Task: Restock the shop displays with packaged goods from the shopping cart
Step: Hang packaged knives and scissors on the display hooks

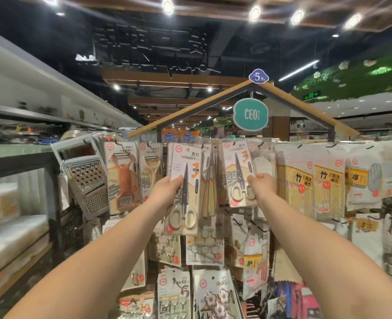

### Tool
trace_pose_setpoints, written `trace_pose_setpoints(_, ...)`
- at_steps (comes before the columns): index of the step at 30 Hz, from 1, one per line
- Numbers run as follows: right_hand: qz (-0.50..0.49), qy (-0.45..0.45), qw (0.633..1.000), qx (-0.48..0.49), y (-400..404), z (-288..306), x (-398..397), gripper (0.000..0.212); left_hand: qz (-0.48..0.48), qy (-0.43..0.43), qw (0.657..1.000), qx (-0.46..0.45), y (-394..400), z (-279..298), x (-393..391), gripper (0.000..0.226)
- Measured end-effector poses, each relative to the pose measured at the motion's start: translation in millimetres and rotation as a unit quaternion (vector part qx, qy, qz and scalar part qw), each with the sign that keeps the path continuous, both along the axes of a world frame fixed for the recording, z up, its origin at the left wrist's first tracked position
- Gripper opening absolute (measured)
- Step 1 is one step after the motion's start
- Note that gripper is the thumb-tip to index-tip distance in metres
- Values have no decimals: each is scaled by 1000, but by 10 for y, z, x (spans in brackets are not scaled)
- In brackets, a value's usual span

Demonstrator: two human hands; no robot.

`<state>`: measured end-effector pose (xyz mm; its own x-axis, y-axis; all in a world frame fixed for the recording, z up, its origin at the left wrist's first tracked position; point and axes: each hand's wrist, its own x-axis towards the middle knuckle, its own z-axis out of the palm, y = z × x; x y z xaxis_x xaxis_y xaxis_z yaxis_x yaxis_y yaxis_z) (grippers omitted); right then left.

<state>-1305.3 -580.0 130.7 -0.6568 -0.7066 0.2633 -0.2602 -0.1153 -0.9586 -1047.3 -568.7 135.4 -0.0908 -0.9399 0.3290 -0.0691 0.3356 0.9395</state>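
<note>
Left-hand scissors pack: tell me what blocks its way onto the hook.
The scissors pack in the left hand is held up in front of other scissors packs already hanging there; its hook is hidden behind them.

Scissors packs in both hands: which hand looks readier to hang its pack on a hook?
Probably the right hand: its scissors pack is already up at the hook row, top near a hook. The left hand holds its pack lower.
</note>
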Motion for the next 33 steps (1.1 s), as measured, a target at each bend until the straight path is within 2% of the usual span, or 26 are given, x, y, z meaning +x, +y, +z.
trace_pose_setpoints(2, -3, 5, 1000, 6, -20, 12, -3, 30, 0, 2, 1000, -1, -6, 20, 49, 17)
trace_pose_setpoints(5, 13, 32, 999, 18, -20, 30, 14, 11, 3, 20, 1000, 7, -32, 26, 98, 14)
trace_pose_setpoints(6, 20, 38, 999, 16, -15, 25, 33, 11, 1, 31, 999, 13, -39, 22, 102, 15)
trace_pose_setpoints(7, 24, 50, 998, 14, 9, 12, 74, 13, -1, 38, 999, 24, -45, 12, 111, 17)
trace_pose_setpoints(9, 37, 74, 997, -3, 54, -35, 164, 34, -3, 52, 998, 39, -48, -5, 103, 20)
trace_pose_setpoints(10, 61, 92, 994, -6, 86, -53, 244, 40, -6, 65, 997, 45, -45, -8, 106, 21)
trace_pose_setpoints(12, 166, 91, 982, 12, 184, -98, 446, 38, -30, 94, 993, 70, -28, -8, 79, 22)
trace_pose_setpoints(14, 303, 23, 952, 40, 283, -174, 631, 36, -63, 140, 984, 93, -26, -15, 35, 26)
trace_pose_setpoints(16, 395, 10, 916, 69, 424, -244, 748, 24, -80, 175, 976, 106, 8, -20, -29, 30)
trace_pose_setpoints(18, 448, -6, 888, 101, 488, -317, 778, 18, -82, 186, 973, 109, -4, -41, -110, 31)
trace_pose_setpoints(20, 466, -29, 877, 115, 512, -376, 782, 20, -82, 184, 973, 111, -5, -50, -167, 32)
trace_pose_setpoints(23, 453, -73, 885, 75, 465, -444, 741, 20, -101, 161, 975, 118, -64, -78, -224, 30)
trace_pose_setpoints(25, 404, -117, 907, 21, 423, -476, 644, 19, -127, 102, 979, 124, -34, -81, -220, 27)
trace_pose_setpoints(27, 332, -158, 929, -24, 385, -480, 484, 25, -152, 34, 978, 138, -29, -97, -180, 47)
trace_pose_setpoints(29, 273, -164, 947, -38, 341, -494, 299, 29, -170, -13, 976, 138, -62, -114, -141, 65)
trace_pose_setpoints(33, 220, -148, 964, -33, 293, -483, 98, 30, -174, -31, 974, 141, -94, -130, -146, 55)
